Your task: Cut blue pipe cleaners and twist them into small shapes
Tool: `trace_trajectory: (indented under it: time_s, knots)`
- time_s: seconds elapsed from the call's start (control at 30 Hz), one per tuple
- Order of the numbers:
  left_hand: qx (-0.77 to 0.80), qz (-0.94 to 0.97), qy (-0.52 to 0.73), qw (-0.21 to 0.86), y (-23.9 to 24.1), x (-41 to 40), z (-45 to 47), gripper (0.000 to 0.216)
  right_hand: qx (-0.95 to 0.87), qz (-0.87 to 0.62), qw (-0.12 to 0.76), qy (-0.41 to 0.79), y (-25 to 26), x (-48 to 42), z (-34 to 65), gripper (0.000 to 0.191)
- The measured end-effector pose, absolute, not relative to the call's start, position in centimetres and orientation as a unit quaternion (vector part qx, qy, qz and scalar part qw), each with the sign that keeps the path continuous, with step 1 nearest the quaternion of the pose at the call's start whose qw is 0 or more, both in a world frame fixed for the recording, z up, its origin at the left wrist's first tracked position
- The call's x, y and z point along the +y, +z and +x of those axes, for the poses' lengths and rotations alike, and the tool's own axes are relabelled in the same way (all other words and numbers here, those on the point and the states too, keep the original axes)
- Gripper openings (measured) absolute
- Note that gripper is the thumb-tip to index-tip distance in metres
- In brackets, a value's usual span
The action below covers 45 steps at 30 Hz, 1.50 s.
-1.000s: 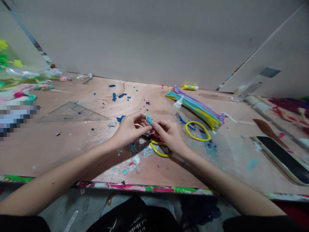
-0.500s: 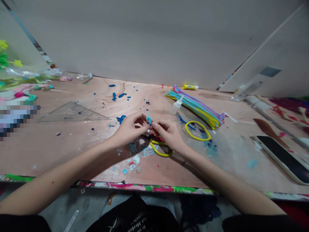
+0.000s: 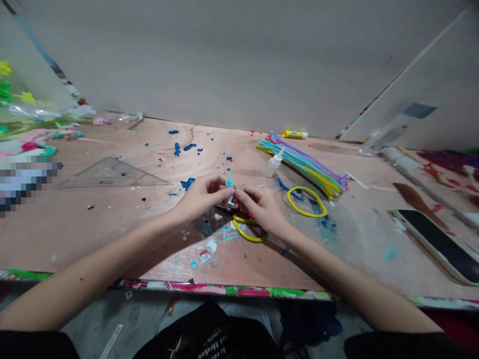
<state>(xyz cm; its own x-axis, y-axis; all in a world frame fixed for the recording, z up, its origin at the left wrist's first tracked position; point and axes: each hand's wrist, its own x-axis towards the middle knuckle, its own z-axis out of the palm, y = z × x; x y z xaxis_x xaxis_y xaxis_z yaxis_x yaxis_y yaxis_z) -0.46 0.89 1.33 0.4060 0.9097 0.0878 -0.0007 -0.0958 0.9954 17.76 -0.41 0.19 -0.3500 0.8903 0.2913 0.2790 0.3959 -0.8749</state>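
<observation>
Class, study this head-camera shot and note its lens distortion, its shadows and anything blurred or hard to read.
In the head view, the wide lens bows the table's front edge; the left hand and right hand cast a soft shadow on the wood; the blue pipe cleaner between them looks too small to read sharply; a patch at the left edge is pixelated.

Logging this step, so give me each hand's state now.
Left hand: closed, pinching a blue pipe cleaner.
Right hand: closed, pinching the same pipe cleaner.
</observation>
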Motion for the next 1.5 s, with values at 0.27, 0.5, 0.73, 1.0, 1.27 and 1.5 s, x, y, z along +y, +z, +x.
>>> trace_trajectory:
  time_s: [0.27, 0.5, 0.73, 1.0, 1.27, 1.5]
  knots:
    - [0.385, 0.614, 0.424, 0.543, 1.7, 0.7, -0.4, 0.014, -0.729, -0.397, 0.408, 0.380, -0.2, -0.5, 17.7, 0.039]
    - [0.390, 0.590, 0.442, 0.552, 2.1, 0.3, -0.1, 0.011, -0.717, -0.393, 0.415, 0.398, -0.1, -0.7, 17.4, 0.037]
    - [0.387, 0.609, 0.427, 0.544, 1.6, 0.9, -0.3, 0.017, -0.716, -0.398, 0.416, 0.395, 0.0, -0.7, 17.5, 0.039]
    - [0.379, 0.654, 0.439, 0.486, 1.8, 1.3, -0.9, 0.013, -0.731, -0.394, 0.410, 0.377, -0.1, -0.5, 17.8, 0.039]
    - [0.412, 0.634, 0.441, 0.484, 2.3, 1.6, -1.2, 0.012, -0.734, -0.414, 0.413, 0.345, 0.1, 0.3, 18.4, 0.037]
    - [0.412, 0.580, 0.527, 0.465, 1.7, 2.2, -1.6, 0.014, -0.837, -0.466, 0.250, 0.140, 1.4, 0.8, 21.4, 0.026]
